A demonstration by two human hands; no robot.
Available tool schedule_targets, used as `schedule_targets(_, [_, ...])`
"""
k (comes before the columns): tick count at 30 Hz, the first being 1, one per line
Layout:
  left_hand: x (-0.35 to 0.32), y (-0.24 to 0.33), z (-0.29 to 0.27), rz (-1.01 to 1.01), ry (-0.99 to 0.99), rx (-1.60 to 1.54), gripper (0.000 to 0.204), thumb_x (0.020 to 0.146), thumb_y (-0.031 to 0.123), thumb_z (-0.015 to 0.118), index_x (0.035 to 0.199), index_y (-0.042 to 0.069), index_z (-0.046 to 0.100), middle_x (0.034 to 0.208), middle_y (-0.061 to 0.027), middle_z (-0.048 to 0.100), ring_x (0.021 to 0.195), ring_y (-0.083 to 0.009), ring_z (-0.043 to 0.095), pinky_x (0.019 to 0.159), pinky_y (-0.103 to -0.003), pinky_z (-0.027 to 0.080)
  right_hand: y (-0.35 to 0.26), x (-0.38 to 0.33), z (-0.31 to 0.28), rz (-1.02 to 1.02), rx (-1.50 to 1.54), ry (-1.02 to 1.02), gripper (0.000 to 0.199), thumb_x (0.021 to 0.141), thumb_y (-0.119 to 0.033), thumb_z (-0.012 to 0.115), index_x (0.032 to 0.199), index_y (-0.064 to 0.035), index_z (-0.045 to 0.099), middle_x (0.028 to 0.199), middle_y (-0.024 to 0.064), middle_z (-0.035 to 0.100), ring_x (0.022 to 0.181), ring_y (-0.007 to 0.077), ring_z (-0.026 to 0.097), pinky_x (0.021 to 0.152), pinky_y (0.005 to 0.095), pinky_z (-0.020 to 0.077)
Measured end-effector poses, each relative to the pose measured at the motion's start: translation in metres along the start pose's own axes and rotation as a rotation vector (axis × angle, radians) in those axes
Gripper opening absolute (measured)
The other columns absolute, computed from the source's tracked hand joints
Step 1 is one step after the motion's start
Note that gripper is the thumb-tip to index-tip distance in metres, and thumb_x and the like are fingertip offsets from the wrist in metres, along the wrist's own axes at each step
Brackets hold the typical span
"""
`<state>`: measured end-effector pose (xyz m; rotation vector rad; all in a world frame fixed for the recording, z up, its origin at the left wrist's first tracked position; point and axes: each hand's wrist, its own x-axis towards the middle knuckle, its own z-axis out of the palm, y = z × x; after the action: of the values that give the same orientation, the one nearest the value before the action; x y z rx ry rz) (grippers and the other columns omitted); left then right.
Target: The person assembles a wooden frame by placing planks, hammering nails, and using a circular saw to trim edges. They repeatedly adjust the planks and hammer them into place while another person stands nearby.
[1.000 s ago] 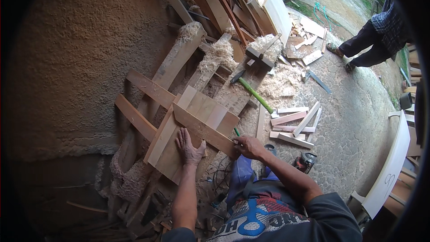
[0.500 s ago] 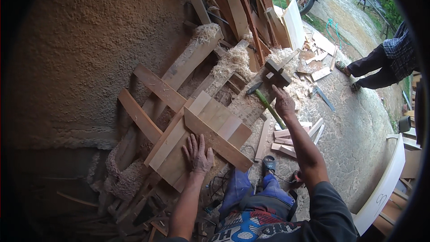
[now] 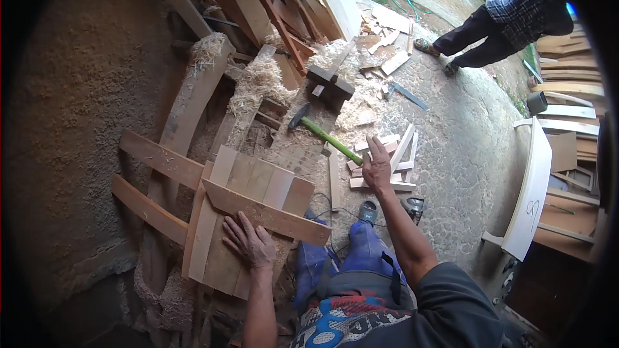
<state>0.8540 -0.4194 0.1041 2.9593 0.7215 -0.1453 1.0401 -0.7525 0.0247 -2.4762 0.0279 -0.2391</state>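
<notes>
My left hand [image 3: 250, 242] lies flat, fingers spread, on a panel of joined wooden boards [image 3: 218, 254]. Just beyond its fingertips, a wooden rail [image 3: 267, 212] crosses the panel. Two curved wooden legs [image 3: 151, 211] run from the panel's left side toward the wall. My right hand [image 3: 376, 164] is at the end of the green handle of a hammer [image 3: 329, 136], fingers stretched forward; I see no grip closed round it. The hammer lies on a shaving-strewn plank, head to the left. Beyond it sits a dark wooden block tool with a crossbar [image 3: 331, 87].
Thick beams heaped with wood shavings [image 3: 261, 82] stretch away from me. Small cut sticks [image 3: 400, 164] lie on the stone ground at right, near a metal square [image 3: 409, 95]. A person [image 3: 509, 19] stands at the far right; a white curved board [image 3: 532, 187] leans nearer.
My right hand has gone from beside the block tool to the hammer's handle end. My left hand stays flat on the panel. The whole view has shifted, showing more of the right side.
</notes>
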Motion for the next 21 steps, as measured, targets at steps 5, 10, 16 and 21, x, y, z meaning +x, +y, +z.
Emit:
schedule_targets(5, [-0.009, -0.001, 0.011, -0.035, 0.055, 0.023, 0.063, 0.106, 0.037, 0.031, 0.162, 0.011, 0.023, 0.168, -0.0198, 0.017, 0.156, -0.0379, 0.014, 0.122, -0.060, 0.010, 0.131, -0.158, -0.017, 0.527, 0.031, -0.292, 0.044, 0.087, -0.020, 0.058, 0.126, 0.0003, 0.063, 0.121, 0.0265, 0.065, 0.116, 0.0430, 0.060, 0.103, 0.0472, 0.0475])
schedule_targets(10, [-0.003, -0.029, 0.031, 0.084, 0.114, -0.008, 0.063, 0.107, 0.039, 0.026, 0.161, 0.007, 0.022, 0.166, -0.0218, 0.022, 0.154, -0.0411, 0.018, 0.122, -0.058, 0.014, 0.246, -0.273, -0.004, 0.952, -0.042, -0.567, 0.039, 0.084, -0.027, 0.058, 0.110, -0.0004, 0.070, 0.111, 0.0284, 0.068, 0.110, 0.0478, 0.062, 0.097, 0.0529, 0.0490])
schedule_targets(16, [0.017, -0.053, 0.038, 0.264, 0.252, 0.108, 0.059, 0.110, 0.038, 0.030, 0.160, 0.007, 0.026, 0.158, -0.0195, 0.037, 0.146, -0.0331, 0.036, 0.121, -0.044, 0.029, 0.390, -0.326, 0.067, 0.971, -0.077, -0.588, 0.028, 0.083, -0.016, 0.056, 0.104, -0.0012, 0.068, 0.111, 0.0288, 0.066, 0.107, 0.0465, 0.063, 0.094, 0.0532, 0.0516])
schedule_targets(21, [0.033, -0.052, 0.048, 0.123, 0.095, -0.195, 0.057, 0.111, 0.037, 0.031, 0.159, 0.007, 0.027, 0.156, -0.0158, 0.039, 0.144, -0.0294, 0.038, 0.120, -0.041, 0.030, 0.507, -0.342, 0.133, 0.686, -0.356, -0.690, 0.035, 0.087, -0.018, 0.059, 0.116, 0.0020, 0.055, 0.122, 0.0210, 0.057, 0.124, 0.0387, 0.054, 0.098, 0.0452, 0.0511])
